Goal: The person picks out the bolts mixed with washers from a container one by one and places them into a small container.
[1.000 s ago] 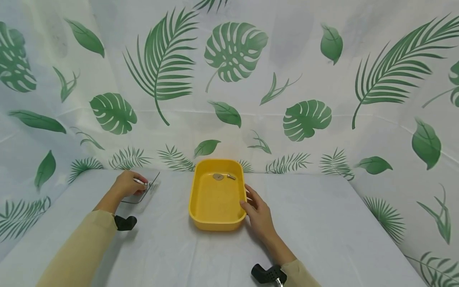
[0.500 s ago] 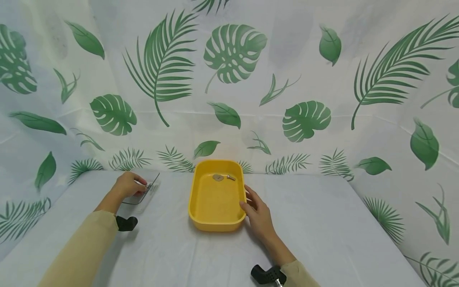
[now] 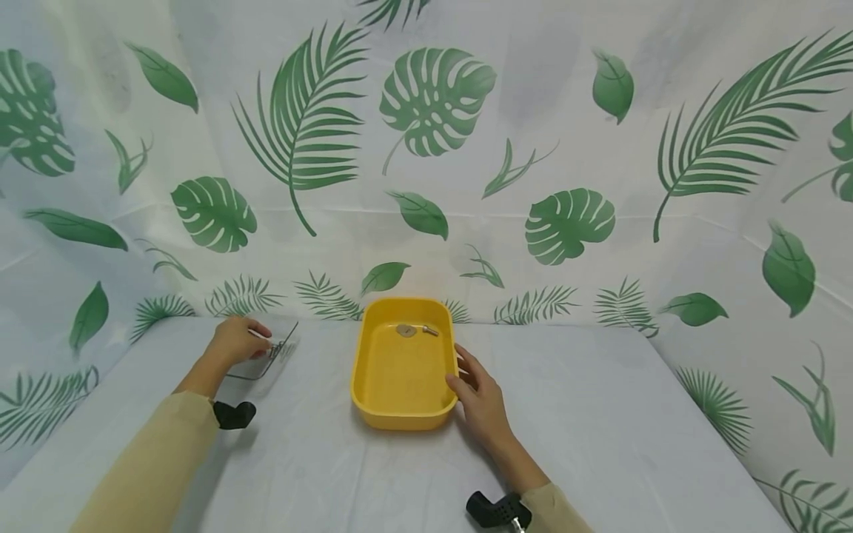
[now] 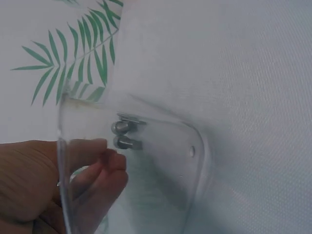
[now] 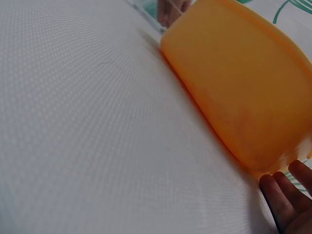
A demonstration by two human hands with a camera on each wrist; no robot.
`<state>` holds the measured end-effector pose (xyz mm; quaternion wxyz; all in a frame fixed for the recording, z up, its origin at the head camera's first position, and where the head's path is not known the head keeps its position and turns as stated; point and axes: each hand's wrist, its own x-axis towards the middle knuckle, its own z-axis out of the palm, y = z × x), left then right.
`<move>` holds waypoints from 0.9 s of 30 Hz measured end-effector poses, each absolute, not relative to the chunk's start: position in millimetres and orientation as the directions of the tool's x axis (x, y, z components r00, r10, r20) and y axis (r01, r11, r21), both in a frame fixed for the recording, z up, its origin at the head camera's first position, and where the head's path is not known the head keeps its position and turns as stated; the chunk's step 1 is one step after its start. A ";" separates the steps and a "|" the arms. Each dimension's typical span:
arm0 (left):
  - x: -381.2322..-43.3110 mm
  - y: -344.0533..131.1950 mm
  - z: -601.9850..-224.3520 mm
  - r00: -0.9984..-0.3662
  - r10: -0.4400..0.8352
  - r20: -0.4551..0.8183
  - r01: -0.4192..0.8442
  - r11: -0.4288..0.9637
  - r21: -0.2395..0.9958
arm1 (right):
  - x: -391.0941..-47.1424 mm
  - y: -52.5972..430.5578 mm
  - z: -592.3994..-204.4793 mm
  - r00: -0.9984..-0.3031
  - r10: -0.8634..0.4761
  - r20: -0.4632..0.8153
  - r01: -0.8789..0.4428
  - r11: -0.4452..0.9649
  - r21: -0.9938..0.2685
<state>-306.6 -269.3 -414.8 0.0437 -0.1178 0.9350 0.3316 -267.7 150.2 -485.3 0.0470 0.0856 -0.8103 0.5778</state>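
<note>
My left hand [image 3: 238, 343] reaches into a clear plastic box [image 3: 263, 370] at the left. In the left wrist view its thumb and fingertips come together right beside small metal bolts [image 4: 127, 143] in the box. I cannot tell whether anything is pinched between them. A yellow tray [image 3: 403, 422] stands in the middle of the table. On its floor, toward the back, lie a grey disc [image 3: 406, 330] and a metal bolt [image 3: 429, 330]. My right hand [image 3: 481, 396] holds the tray's right side, thumb over the rim and fingers against the outer wall.
White cloth covers the table [image 3: 600, 429]. Behind it hangs a leaf-patterned backdrop [image 3: 466, 229], close to the tray's far end. Black wrist cameras [image 3: 235, 415] sit on both wrists.
My left hand has shifted very slightly back from the bolts in the clear box, which show more plainly at its fingertips. The right hand and tray stay put.
</note>
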 end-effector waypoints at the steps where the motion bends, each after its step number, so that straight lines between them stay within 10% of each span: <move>1: -305.6 -268.8 -413.4 -0.972 -0.188 -0.140 -0.235 0.755 0.612 | -267.7 150.0 -485.2 -0.981 -0.084 0.176 -0.194 0.318 -0.928; 27: -300.3 -188.8 -359.3 -0.997 -0.039 0.063 0.011 0.763 0.647 | -268.6 150.8 -485.2 -0.981 -0.097 0.170 -0.193 0.319 -0.928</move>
